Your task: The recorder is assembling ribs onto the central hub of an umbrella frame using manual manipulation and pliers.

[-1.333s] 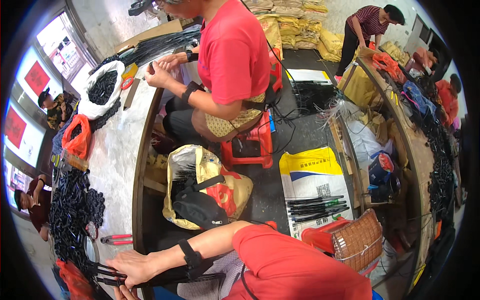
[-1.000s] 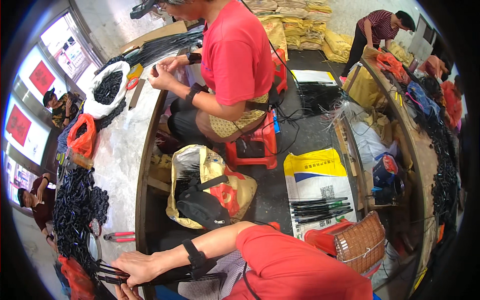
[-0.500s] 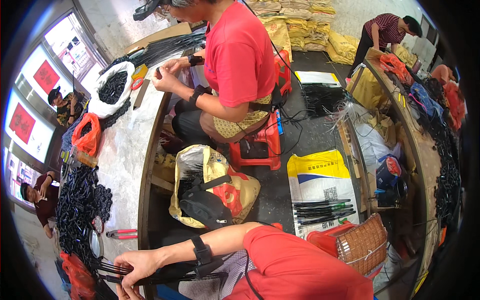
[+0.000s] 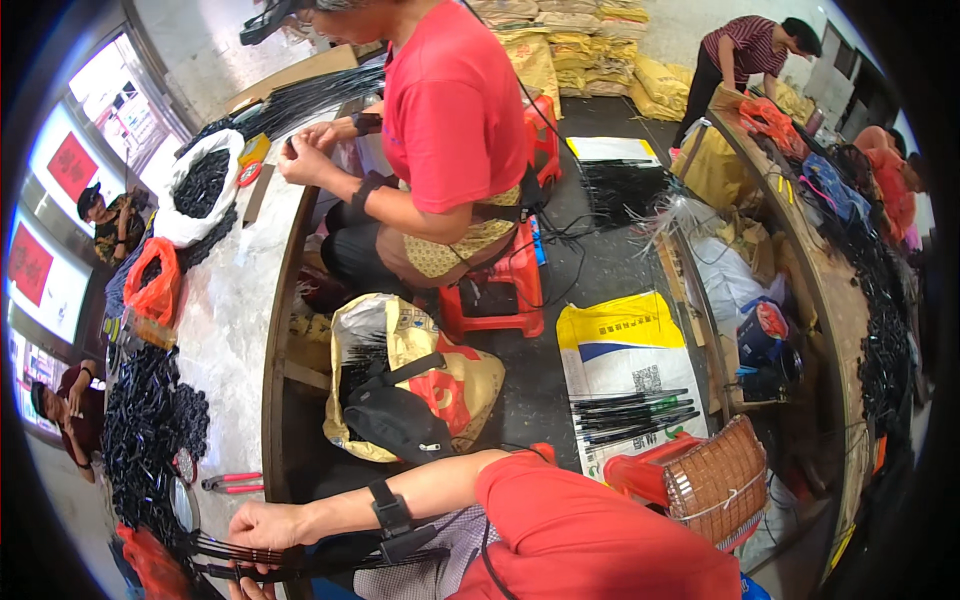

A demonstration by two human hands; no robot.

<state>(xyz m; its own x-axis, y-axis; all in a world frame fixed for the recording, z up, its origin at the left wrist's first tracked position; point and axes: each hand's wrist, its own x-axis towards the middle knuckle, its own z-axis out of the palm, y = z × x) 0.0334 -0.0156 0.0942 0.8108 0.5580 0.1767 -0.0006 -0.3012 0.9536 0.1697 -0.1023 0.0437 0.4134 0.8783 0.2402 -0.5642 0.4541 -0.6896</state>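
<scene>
At bench (image 4: 230, 380) edge, R hand (image 4: 262, 526) is pinching thin black rods (image 4: 215, 547); L hand (image 4: 250, 590) is sitting just below, part cut off, can't tell its grip. Rod tips are lying nr red plastic bag (image 4: 150, 563), so could be snagging w/ a sideways tug.

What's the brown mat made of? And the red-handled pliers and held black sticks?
The brown mat looks like bamboo or wood: a grid of little tiles. The pliers seem metal, with smooth red grips, maybe plastic. The black sticks, thin and smooth, could be plastic, but that's unclear.
</scene>
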